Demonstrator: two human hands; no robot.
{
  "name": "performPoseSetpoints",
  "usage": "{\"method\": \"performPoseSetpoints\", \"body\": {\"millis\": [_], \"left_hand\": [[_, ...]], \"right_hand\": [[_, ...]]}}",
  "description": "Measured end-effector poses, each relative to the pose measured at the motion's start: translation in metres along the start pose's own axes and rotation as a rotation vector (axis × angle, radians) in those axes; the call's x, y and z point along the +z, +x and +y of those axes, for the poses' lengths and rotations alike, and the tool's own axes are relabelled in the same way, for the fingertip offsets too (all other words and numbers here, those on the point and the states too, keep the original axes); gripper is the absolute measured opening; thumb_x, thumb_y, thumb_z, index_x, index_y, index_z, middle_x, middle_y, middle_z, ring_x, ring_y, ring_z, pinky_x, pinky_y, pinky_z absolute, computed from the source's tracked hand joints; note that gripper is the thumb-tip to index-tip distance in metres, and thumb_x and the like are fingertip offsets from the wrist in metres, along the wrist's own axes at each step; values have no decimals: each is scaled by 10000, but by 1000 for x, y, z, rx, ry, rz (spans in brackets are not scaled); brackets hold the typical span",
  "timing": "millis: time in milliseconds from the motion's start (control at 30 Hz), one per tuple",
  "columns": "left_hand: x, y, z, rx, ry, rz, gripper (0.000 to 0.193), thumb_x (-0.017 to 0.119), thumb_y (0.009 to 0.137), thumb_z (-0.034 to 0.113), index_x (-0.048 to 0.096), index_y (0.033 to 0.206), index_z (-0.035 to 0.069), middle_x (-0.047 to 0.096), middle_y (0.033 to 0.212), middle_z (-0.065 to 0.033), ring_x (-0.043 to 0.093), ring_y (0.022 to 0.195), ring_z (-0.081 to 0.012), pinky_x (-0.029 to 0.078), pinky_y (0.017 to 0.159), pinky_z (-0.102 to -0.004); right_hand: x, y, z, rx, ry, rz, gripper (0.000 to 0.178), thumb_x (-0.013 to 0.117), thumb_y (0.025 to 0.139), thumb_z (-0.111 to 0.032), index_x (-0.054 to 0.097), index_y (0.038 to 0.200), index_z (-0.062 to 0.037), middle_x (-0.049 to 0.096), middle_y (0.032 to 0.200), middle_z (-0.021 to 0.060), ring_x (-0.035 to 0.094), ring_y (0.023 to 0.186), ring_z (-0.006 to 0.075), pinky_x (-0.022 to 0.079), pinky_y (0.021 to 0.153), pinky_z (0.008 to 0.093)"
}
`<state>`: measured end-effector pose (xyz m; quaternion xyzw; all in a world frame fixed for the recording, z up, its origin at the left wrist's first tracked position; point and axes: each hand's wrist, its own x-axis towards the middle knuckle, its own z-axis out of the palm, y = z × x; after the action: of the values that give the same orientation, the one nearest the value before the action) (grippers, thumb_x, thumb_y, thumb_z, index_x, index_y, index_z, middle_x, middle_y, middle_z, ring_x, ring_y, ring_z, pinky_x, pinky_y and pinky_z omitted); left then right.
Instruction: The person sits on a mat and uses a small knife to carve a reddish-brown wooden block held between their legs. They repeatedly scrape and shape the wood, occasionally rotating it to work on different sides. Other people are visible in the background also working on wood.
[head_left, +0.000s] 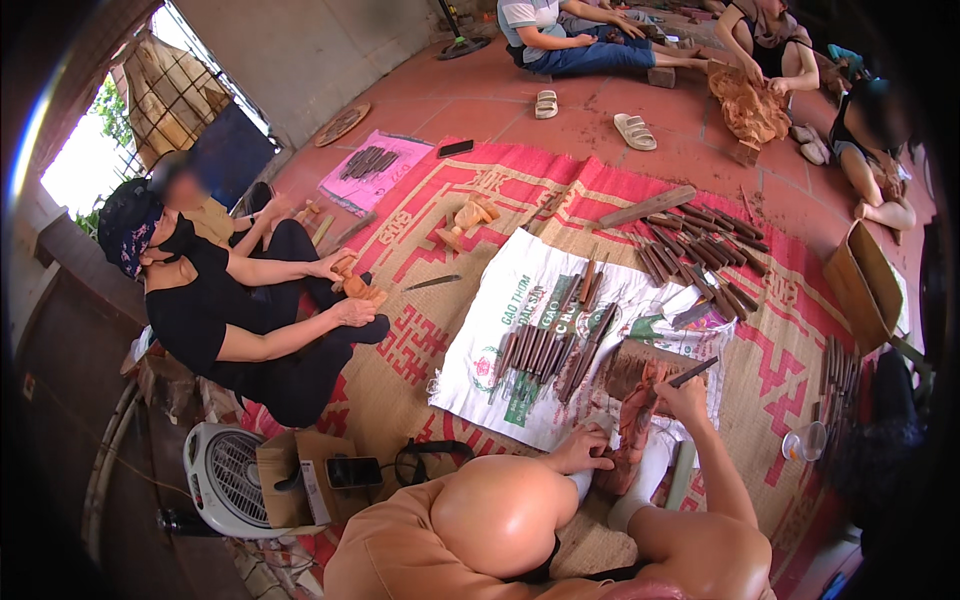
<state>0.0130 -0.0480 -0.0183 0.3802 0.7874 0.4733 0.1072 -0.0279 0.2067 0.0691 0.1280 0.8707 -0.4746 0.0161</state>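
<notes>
Worn on the person's head, the left of two fisheye cameras looks steeply down and forward over the wearer's bent knees (505,512), with the left hand (580,450) and right hand (686,398) at close range. Beyond their fingers (601,463), the view stretches across the woven mat (415,335) to the tiled floor (500,85) and a distant seated person (545,35); far left of the fingers, it takes in a box fan (228,470), nearer, and a window grille (170,95).
</notes>
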Motion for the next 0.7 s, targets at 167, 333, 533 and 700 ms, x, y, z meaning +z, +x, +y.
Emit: {"method": "performPoseSetpoints", "body": {"millis": [167, 333, 533, 700], "left_hand": [[-3, -4, -3, -92, -1, -121, 478, 786, 678, 410, 485, 604, 47, 563, 780, -75, 520, 924, -274, 403, 857, -416], [2, 0, 1, 18, -18, 9, 476, 791, 676, 402, 488, 594, 44, 563, 749, -80, 523, 919, -278, 405, 833, -420], [11, -8, -34, -153, -343, 40, 385, 691, 838, 358, 593, 659, 31, 607, 741, -74, 582, 839, -232, 445, 786, -376], [-16, 20, -9, -516, -284, 104, 99, 610, 893, 125, 614, 853, 35, 597, 685, -77, 595, 720, -165, 470, 645, -291]], "right_hand": [[10, 0, 3, -34, -68, 69, 239, 694, 709, -238, 680, 618, -18, 630, 570, 136, 642, 568, 298, 495, 565, 404], [7, -1, 11, -7, 57, 42, 226, 682, 717, -214, 662, 627, -7, 613, 561, 134, 613, 529, 293, 481, 546, 394], [-3, -4, 10, 116, 378, -2, 225, 615, 766, -170, 629, 623, 5, 638, 599, 119, 606, 529, 205, 488, 518, 328], [-16, -8, 18, 332, 776, 29, 212, 592, 822, -151, 609, 657, -19, 654, 655, 101, 598, 522, 164, 488, 490, 269]]}}
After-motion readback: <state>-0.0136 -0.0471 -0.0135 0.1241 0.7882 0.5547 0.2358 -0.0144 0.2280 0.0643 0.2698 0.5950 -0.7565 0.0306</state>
